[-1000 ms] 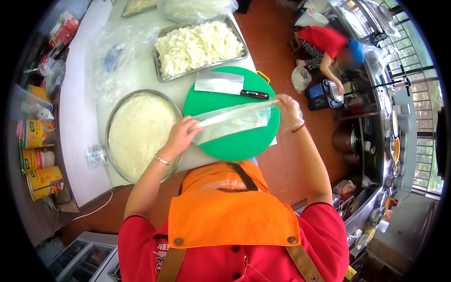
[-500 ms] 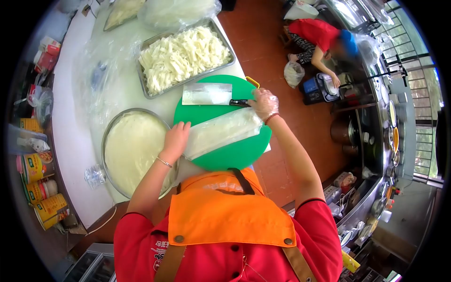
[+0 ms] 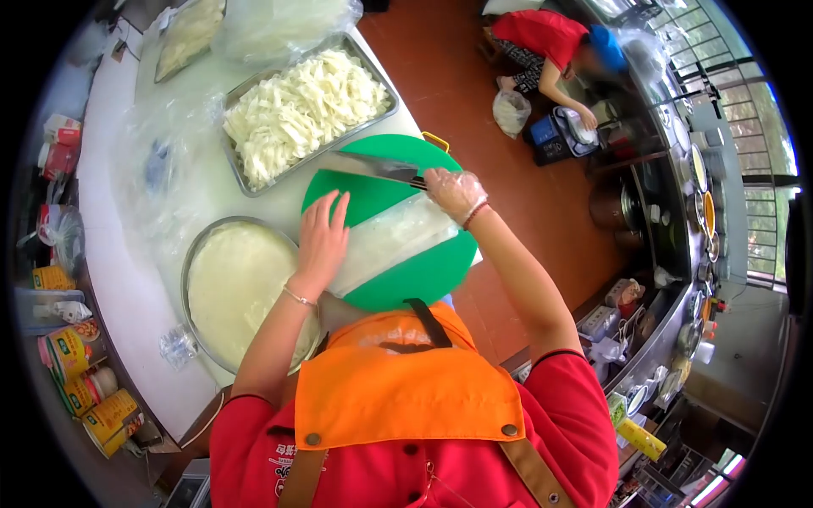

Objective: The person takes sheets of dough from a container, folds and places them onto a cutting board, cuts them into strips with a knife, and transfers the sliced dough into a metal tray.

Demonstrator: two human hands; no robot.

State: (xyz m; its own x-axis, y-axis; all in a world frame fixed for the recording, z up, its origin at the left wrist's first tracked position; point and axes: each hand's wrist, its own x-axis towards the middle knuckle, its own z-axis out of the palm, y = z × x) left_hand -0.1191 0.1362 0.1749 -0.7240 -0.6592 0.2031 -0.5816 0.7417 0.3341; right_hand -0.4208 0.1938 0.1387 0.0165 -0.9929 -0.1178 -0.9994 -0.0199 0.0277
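My right hand (image 3: 456,193), in a clear plastic glove, is closed around the dark handle of a cleaver (image 3: 373,166). The cleaver's blade points left and is tilted, so I see it narrow, above the far part of a round green cutting board (image 3: 411,274). A long, folded white sheet (image 3: 395,240), pale and slightly see-through, lies slantwise across the board. My left hand (image 3: 324,245), with a bracelet at the wrist, is bare; its fingers stretch out flat at the sheet's left end. Left of that hand stands a round metal pan (image 3: 193,298) with a smooth white layer (image 3: 241,275).
Behind the board, a metal tray (image 3: 241,179) holds a heap of white strips (image 3: 309,106). Plastic bags (image 3: 284,30) lie at the back of the white table (image 3: 118,229). Across the red floor (image 3: 542,229), a person in a red shirt (image 3: 542,38) bends over a bin (image 3: 559,140).
My right hand has taken hold of the cleaver's handle and tilted its blade, which lay flat before. My left hand has shifted slightly, fingers now pointing further up the board.
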